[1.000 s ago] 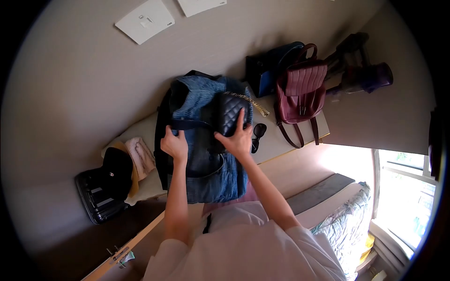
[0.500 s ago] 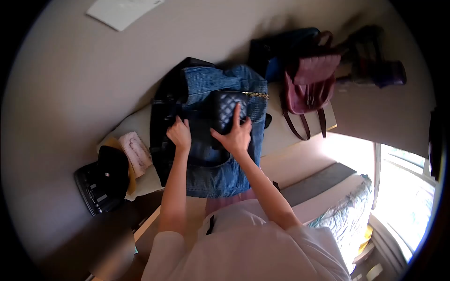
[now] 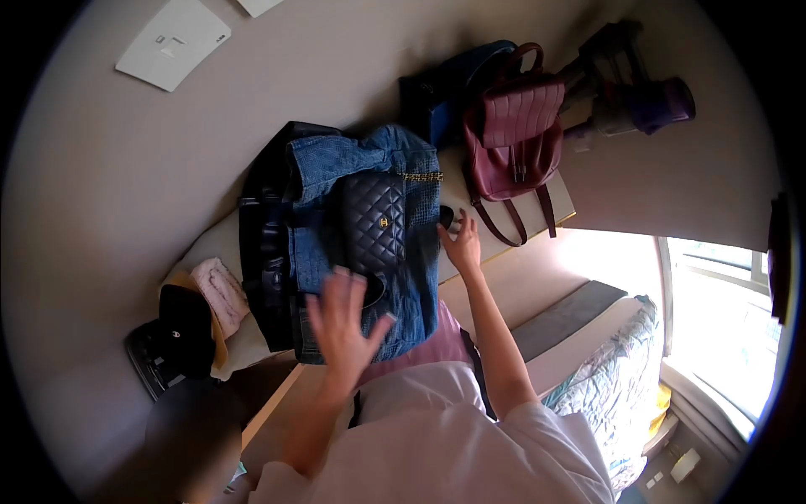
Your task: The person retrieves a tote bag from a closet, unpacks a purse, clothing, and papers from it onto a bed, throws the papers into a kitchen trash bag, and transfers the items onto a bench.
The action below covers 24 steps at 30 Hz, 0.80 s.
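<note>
A large blue denim bag [image 3: 417,294] rests on the bench in front of me. On its upper face lies a black quilted purse [image 3: 375,220] with a gold clasp and a gold chain [image 3: 424,177] trailing to the right. My left hand [image 3: 342,336], blurred by motion, hovers over the lower part of the denim with fingers spread. Beside the denim's right edge is my right hand [image 3: 463,248], its fingers apart and holding nothing; whether it touches the fabric I cannot tell. A black bag [image 3: 259,277] with straps shows along the denim's left side.
To the right stands a burgundy backpack [image 3: 518,139], with a dark blue bag [image 3: 445,88] behind it. A vacuum cleaner [image 3: 638,107] is farther right. A black cap [image 3: 186,332] and a pink fluffy cloth [image 3: 220,294] sit at left. A bed [image 3: 617,365] lies lower right.
Both hands have come off the purse and denim: my left hand moved down and opened, my right hand moved to the right edge. The view has shifted rightward.
</note>
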Tool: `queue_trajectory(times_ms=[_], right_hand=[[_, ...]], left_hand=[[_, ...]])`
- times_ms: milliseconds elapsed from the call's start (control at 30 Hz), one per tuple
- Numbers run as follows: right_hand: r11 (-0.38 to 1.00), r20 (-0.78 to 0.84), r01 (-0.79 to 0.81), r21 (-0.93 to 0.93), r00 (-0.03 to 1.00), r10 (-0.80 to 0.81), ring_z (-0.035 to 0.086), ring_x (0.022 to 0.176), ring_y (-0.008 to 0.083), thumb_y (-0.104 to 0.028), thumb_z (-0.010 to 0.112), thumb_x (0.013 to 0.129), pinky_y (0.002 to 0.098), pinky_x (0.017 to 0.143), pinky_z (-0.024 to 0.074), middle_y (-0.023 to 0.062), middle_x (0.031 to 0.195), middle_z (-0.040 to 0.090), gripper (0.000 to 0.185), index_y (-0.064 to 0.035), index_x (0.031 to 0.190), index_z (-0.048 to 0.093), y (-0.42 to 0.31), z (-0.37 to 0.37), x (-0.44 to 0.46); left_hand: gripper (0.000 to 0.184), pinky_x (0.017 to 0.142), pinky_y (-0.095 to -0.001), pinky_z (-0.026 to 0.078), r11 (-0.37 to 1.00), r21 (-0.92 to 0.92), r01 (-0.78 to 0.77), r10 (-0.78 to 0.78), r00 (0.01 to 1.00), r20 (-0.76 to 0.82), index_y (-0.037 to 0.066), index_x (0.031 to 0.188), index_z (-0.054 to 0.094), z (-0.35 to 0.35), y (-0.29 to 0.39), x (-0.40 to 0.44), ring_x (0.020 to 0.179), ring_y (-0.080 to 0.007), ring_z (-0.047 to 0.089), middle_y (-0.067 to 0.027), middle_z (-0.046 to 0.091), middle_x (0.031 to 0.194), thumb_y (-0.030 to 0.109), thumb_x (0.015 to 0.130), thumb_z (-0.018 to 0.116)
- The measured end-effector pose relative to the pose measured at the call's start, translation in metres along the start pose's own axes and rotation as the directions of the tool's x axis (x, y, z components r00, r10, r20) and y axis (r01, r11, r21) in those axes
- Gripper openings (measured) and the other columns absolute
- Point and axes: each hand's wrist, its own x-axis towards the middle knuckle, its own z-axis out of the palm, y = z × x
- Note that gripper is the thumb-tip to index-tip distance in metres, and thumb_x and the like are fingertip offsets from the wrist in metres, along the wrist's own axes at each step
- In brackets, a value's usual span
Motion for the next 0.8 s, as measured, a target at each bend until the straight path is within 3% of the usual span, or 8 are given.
queue_trajectory(times_ms=[167,200,433,533,600,633,667,800], right_hand=[[0.986,0.194,0.064,0.155,0.977,-0.094,0.066,0.08,0.0262,-0.034,0.076,0.073,0.0362,0.069,0.0517,0.0139,0.088,0.067,0.048,-0.0013,0.104,0.062,0.033,0.033,0.033],[0.95,0.327,-0.179,0.255,0.941,0.089,0.066,0.085,0.0281,-0.037,0.078,0.069,0.0361,0.073,0.0511,0.0158,0.092,0.067,0.048,-0.0006,0.097,0.064,0.038,0.032,0.038],[0.989,0.202,0.067,0.132,0.975,-0.093,0.066,0.083,0.0213,-0.016,0.07,0.077,0.0321,0.073,0.0503,0.0108,0.089,0.068,0.026,-0.0094,0.102,0.066,0.065,-0.038,0.066],[0.987,0.187,0.124,0.101,0.972,-0.142,0.064,0.083,0.0251,-0.015,0.065,0.081,0.033,0.074,0.0492,0.0139,0.087,0.066,0.022,-0.0129,0.102,0.066,0.045,-0.044,0.076],[0.99,0.217,0.079,0.12,0.971,-0.104,0.063,0.084,0.0287,-0.017,0.065,0.082,0.0359,0.076,0.049,0.0151,0.086,0.064,0.023,-0.0118,0.104,0.066,0.038,-0.035,0.069],[0.966,0.095,0.251,0.06,0.962,-0.256,0.062,0.086,0.0305,-0.017,0.064,0.082,0.0376,0.077,0.0489,0.0157,0.089,0.063,0.024,-0.0107,0.105,0.065,0.042,-0.026,0.069],[0.912,-0.022,0.411,-0.013,0.911,-0.411,0.061,0.088,0.0323,-0.017,0.063,0.083,0.0392,0.078,0.0488,0.0163,0.092,0.063,0.024,-0.0097,0.106,0.065,0.042,-0.02,0.068],[0.891,0.019,0.454,0.03,0.891,-0.454,0.056,0.102,0.038,-0.011,0.061,0.082,0.0416,0.085,0.0468,0.0184,0.111,0.059,0.035,-0.0055,0.116,0.059,0.024,-0.019,0.04]], left_hand=[[0.101,0.11,-0.0578,0.013,0.976,0.0,-0.217,0.211,0.949,0.233,0.023,0.141,0.038,0.113,-0.056,-0.041,0.135,-0.0297,0.03,-0.0083,0.035,0.145,0.071,0.056,0.064],[0.101,0.11,-0.0578,0.013,0.979,0.007,-0.204,0.197,0.954,0.227,0.023,0.141,0.038,0.119,-0.061,-0.036,0.135,-0.0297,0.03,-0.0083,0.035,0.145,0.071,0.056,0.064],[0.086,0.109,-0.0524,0.023,0.976,-0.105,-0.191,0.209,0.957,0.201,0.021,0.137,0.043,0.081,-0.045,-0.03,0.126,-0.0319,0.043,-0.0111,0.042,0.14,0.057,0.064,0.071],[0.038,0.084,-0.0424,0.045,0.978,-0.208,-0.007,-0.054,0.958,-0.282,0.007,0.103,0.06,-0.02,-0.061,0.019,0.096,-0.0307,0.059,-0.0114,0.062,0.104,0.022,0.071,0.073],[0.031,0.077,-0.0413,0.044,0.883,-0.262,0.39,-0.464,0.81,-0.359,0.004,0.096,0.057,-0.044,-0.105,0.038,0.091,-0.0346,0.057,-0.0135,0.059,0.093,0.025,0.076,0.069],[0.037,0.078,-0.0423,0.045,0.888,-0.125,0.442,-0.441,0.743,-0.504,0.003,0.098,0.057,-0.028,-0.15,0.037,0.09,-0.0352,0.057,-0.0145,0.06,0.093,0.033,0.079,0.068],[0.045,0.078,-0.0426,0.046,0.842,-0.149,0.519,-0.52,0.706,-0.481,0.001,0.099,0.058,-0.012,-0.19,0.028,0.091,-0.034,0.058,-0.0153,0.06,0.093,0.041,0.08,0.066],[0.062,0.077,-0.0384,0.048,0.614,-0.372,0.696,-0.762,0.646,-0.047,-0.002,0.1,0.061,-0.015,-0.209,0.004,0.089,-0.0299,0.063,-0.0161,0.065,0.093,0.053,0.072,0.07]])
